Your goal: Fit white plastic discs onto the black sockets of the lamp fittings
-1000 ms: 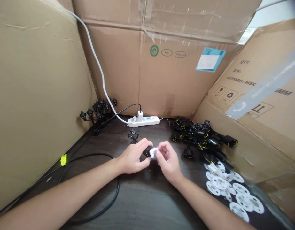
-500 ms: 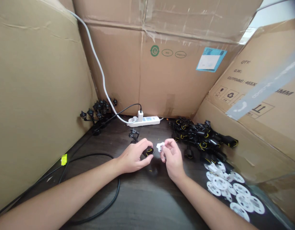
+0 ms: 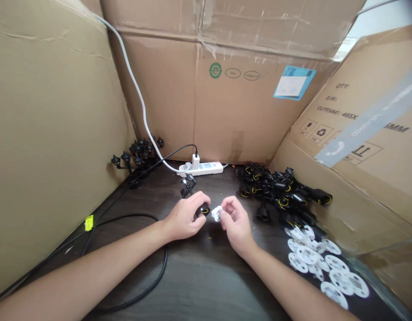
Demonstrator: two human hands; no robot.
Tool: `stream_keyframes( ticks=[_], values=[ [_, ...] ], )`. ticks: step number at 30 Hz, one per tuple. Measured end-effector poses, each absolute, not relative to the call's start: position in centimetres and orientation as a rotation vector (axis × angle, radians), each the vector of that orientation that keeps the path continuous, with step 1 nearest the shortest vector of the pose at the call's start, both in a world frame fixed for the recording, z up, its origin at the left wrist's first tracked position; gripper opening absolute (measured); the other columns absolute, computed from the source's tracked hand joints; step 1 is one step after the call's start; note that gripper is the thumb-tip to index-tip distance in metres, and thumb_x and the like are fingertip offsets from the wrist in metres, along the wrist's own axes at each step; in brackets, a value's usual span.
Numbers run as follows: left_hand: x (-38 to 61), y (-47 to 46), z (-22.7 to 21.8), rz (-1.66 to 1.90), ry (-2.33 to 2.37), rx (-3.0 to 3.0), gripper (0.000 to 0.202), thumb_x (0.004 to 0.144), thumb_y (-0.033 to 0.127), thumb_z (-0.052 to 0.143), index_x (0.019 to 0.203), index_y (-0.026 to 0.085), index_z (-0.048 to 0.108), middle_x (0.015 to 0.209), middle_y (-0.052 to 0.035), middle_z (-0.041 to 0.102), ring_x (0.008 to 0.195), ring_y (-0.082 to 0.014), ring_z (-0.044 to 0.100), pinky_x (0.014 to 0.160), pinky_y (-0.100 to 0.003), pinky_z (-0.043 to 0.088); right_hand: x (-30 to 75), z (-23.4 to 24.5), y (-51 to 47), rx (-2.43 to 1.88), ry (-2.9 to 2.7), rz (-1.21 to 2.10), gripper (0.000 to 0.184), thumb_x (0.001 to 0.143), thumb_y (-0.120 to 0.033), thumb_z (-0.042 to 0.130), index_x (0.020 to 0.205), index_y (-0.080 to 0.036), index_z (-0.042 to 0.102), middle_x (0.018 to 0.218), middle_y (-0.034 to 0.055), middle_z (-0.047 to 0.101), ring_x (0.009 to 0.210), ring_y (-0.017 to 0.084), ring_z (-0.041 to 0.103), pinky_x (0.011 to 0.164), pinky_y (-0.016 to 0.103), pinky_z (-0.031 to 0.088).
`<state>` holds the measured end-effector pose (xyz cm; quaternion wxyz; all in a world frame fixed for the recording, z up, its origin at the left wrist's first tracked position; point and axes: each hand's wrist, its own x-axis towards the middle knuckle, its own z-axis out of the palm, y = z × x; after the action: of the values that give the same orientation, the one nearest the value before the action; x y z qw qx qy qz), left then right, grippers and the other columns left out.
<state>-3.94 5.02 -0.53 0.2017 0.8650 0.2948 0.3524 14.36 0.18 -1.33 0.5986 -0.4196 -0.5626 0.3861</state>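
My left hand (image 3: pixel 184 217) is shut around a black plastic part (image 3: pixel 203 210) with a yellow loop, most of it hidden by my fingers. My right hand (image 3: pixel 236 224) pinches a small white plastic piece (image 3: pixel 217 213) between its fingertips. That piece sits just right of the black part, with a narrow gap or light contact between them; I cannot tell which. Just beyond my left hand lies a small black spiky fitting (image 3: pixel 187 185). A heap of black parts with yellow wire (image 3: pixel 279 191) lies to the right of my right hand.
Round white printed discs (image 3: pixel 308 256) lie scattered at the front right. Small black fittings (image 3: pixel 137 156) are bunched in the back left corner. A white power strip (image 3: pixel 201 169) with a plugged-in charger stands at the back. A black cable (image 3: pixel 135 217) loops across the dark table, and cardboard sheets (image 3: pixel 235 102) form the walls.
The white piece has come back toward the black part after being farther right half a second ago. The small black fitting sits slightly farther back, near the power strip.
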Motion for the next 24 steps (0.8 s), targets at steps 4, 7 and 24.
stream_keyframes(
  ticks=[4, 7, 24],
  values=[
    [-3.9, 5.0, -0.6, 0.992, 0.842, 2.418, 0.028, 0.075, 0.010, 0.050, 0.100, 0.021, 0.055, 0.091, -0.0015, 0.061, 0.071, -0.0146, 0.054, 0.067, -0.027, 0.043, 14.3, -1.4, -0.3, -0.982, -1.438, 0.844, 0.015, 0.087, -0.027, 0.064, 0.084, -0.023, 0.050, 0.066, -0.0044, 0.052, 0.053, 0.011, 0.047, 0.049, 0.022, 0.037],
    [-3.9, 4.9, -0.5, 0.973, 0.833, 2.415, 0.026, 0.077, 0.013, 0.052, 0.102, 0.021, 0.055, 0.092, -0.0014, 0.062, 0.071, -0.0144, 0.055, 0.067, -0.027, 0.044, 14.2, -1.3, -0.4, -0.987, -1.496, 0.823, 0.012, 0.087, -0.025, 0.064, 0.086, -0.022, 0.051, 0.067, -0.0037, 0.055, 0.055, 0.012, 0.050, 0.052, 0.023, 0.039],
    [-3.9, 4.3, 0.5, 0.821, 0.835, 2.547, 0.030, 0.087, 0.030, 0.056, 0.115, 0.022, 0.051, 0.096, -0.0019, 0.059, 0.072, -0.0166, 0.057, 0.065, -0.029, 0.043, 14.2, -1.5, -0.2, -0.950, -1.418, 0.891, 0.022, 0.095, -0.040, 0.063, 0.087, -0.023, 0.052, 0.073, -0.0016, 0.057, 0.056, 0.012, 0.050, 0.047, 0.021, 0.038]
  ],
)
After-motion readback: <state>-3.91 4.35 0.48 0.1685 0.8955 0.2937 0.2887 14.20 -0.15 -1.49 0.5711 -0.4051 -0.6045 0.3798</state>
